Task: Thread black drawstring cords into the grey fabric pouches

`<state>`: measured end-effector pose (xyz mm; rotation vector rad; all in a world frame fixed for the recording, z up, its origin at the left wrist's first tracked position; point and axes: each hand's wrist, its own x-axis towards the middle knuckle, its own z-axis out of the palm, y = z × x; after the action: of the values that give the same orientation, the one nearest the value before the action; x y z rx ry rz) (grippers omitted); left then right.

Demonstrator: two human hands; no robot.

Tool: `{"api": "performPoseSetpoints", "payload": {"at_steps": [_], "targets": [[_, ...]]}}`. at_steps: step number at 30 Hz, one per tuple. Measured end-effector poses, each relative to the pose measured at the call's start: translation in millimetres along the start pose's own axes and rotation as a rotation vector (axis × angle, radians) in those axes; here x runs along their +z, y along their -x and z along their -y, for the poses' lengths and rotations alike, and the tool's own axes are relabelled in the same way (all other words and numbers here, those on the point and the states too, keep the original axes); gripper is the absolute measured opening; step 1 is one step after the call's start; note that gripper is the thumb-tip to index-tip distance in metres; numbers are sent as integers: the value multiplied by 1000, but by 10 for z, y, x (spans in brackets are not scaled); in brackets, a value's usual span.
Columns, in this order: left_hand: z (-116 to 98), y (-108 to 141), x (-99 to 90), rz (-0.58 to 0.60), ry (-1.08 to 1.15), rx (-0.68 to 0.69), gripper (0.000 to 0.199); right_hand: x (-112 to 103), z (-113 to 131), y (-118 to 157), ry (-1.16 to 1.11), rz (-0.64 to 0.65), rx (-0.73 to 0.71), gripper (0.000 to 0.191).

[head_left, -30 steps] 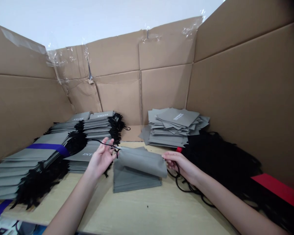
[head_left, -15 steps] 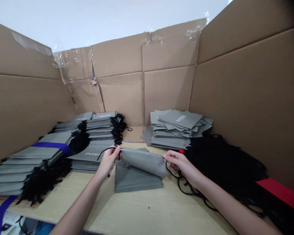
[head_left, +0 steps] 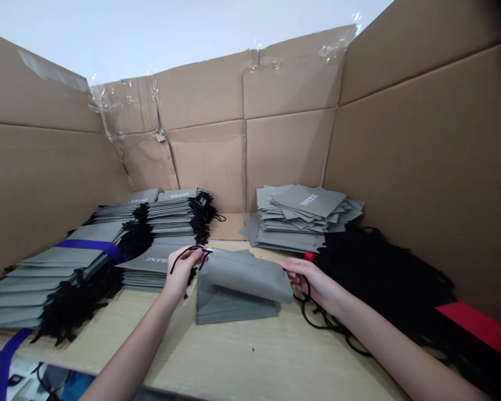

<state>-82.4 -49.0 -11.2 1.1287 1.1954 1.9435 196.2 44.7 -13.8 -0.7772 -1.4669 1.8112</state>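
A grey fabric pouch (head_left: 247,274) is stretched between my two hands, above a few more flat grey pouches (head_left: 234,309) on the table. My left hand (head_left: 180,274) is closed at its upper left corner, pinching a black cord (head_left: 176,258) whose ends stick out past the fingers. A small pale tip shows at that corner; what it belongs to is unclear. At the opposite corner, my right hand (head_left: 315,283) pinches the pouch edge between thumb and fingers. Black cord hangs below that hand, and its curled fingers are partly hidden.
Stacks of grey pouches with black cords (head_left: 171,214) stand at the left, one bound with a purple strap (head_left: 89,245). A loose pile of grey pouches (head_left: 309,209) lies back right, beside a heap of black cords (head_left: 379,273) with a red piece (head_left: 476,326). Cardboard walls (head_left: 204,161) surround the table.
The pouch's right end has shifted slightly right with my right hand. My left hand has turned a little, and the black cord ends now loop over its fingers.
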Motion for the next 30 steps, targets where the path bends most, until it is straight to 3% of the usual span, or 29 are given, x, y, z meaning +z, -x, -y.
{"api": "performPoseSetpoints", "payload": {"at_steps": [8,11,15,20,23,30], "targets": [[-63,-45,-91,-109,144,3,28,-70,69,2,46,-69,7,30],[-79,-51,-77,-5,110,-74,29,-75,86,6,53,-67,-12,32],[-133,-1,-8,121,227,-167,38,-50,96,15,64,-89,-4,33],[-138,56,20,193,259,-433,33,-42,84,9,90,-84,10,34],[-106,61,12,200,225,-498,25,-60,59,-11,116,-86,-4,33],[-199,38,-113,180,177,-615,36,-150,74,-19,282,-92,-101,29]]}}
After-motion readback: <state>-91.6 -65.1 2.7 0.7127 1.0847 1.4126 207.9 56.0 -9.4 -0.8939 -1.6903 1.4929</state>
